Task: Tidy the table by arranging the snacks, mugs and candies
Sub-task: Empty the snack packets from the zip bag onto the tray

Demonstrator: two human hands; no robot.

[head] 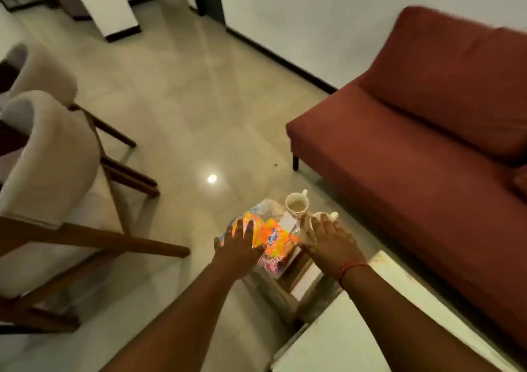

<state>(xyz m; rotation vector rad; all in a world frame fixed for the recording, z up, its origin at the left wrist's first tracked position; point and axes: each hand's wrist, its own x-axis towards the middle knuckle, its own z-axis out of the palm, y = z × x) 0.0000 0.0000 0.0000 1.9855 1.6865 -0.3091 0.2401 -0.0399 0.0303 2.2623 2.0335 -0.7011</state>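
On a small low table [288,270] lie orange snack packets [275,236], with a pink candy packet [269,263] at the near edge and a clear plastic bag [265,206] at the far side. My left hand [239,243] lies flat on the left part of the orange packets, fingers straight. A white mug [296,204] stands upright at the far corner. A second white mug [328,217] sits to its right, mostly hidden under my right hand [328,239], whose straight fingers reach over it.
A red sofa [422,143] runs along the right. Two grey armchairs with wooden frames [48,172] stand at the left. A white tabletop [356,329] fills the lower right. Glossy tiled floor [182,109] spreads beyond the small table.
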